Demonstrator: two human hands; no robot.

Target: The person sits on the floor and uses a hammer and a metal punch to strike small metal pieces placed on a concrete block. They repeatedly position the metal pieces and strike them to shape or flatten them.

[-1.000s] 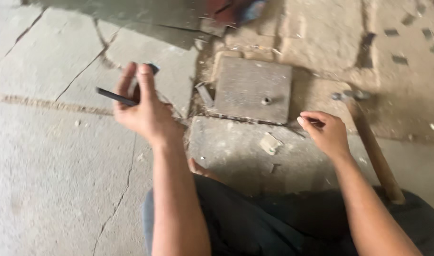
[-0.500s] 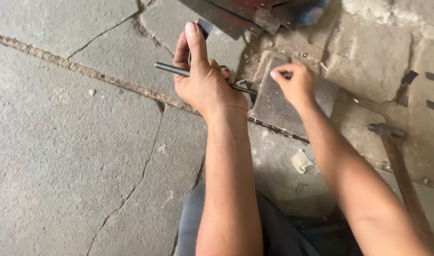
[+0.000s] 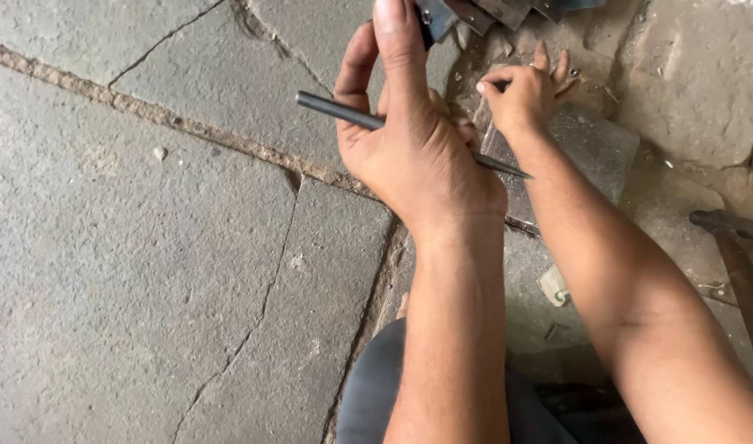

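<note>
Since 1 second ago both hands have moved toward 12 o'clock: the left hand (image 3: pixel 417 156) grips a dark rod (image 3: pixel 331 109), the right hand (image 3: pixel 520 90) pinches, perhaps, a small part above the metal plate (image 3: pixel 590 152).

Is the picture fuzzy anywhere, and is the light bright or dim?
In the head view, the light is soft and even, with no glare; the left hand and its dark metal rod look fairly sharp, the right hand slightly soft, and the hammer at the right edge sits in dimmer shade on the cracked stone floor.
</note>
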